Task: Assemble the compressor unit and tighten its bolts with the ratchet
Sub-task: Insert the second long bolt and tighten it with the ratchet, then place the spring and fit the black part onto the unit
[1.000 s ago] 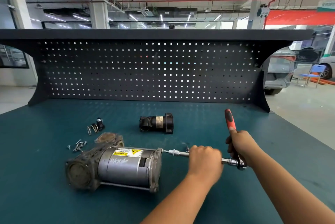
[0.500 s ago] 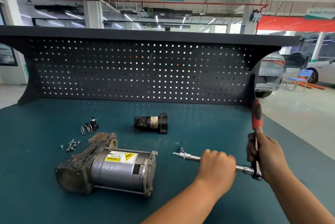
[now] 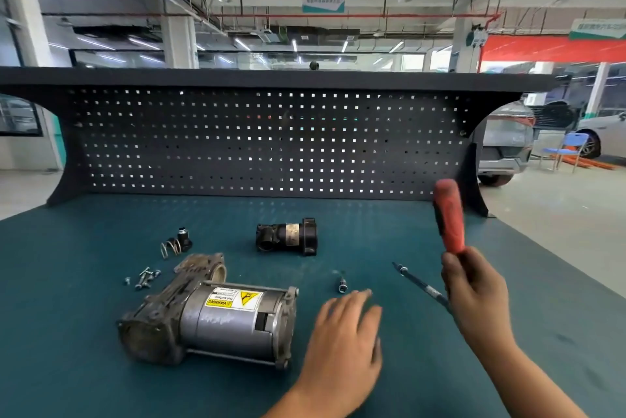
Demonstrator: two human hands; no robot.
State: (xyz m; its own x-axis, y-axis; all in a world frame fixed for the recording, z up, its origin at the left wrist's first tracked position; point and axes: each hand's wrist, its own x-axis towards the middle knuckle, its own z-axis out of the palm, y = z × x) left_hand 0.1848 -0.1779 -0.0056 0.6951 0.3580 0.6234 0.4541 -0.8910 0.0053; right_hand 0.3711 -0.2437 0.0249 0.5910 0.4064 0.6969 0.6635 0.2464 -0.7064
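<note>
The grey compressor body (image 3: 216, 319) with a yellow warning label lies on its side on the teal bench. My right hand (image 3: 474, 292) grips the red-handled ratchet (image 3: 449, 218), handle up, its long extension bar (image 3: 420, 285) pointing left and away from the compressor. My left hand (image 3: 345, 329) hovers open just right of the compressor, holding nothing. A small socket (image 3: 342, 285) lies on the mat just beyond its fingers. A black cylindrical part (image 3: 288, 236) lies behind the compressor.
A spring (image 3: 169, 248) and a small black cap (image 3: 184, 237) sit at the back left. Several loose bolts (image 3: 144, 279) lie left of the compressor. A black pegboard (image 3: 264, 143) walls off the bench's far edge. The bench's right edge (image 3: 555, 258) drops to the floor.
The ratchet's extension came off the compressor's end and swung right. My left hand let go of the bar and opened. A small socket now lies on the mat.
</note>
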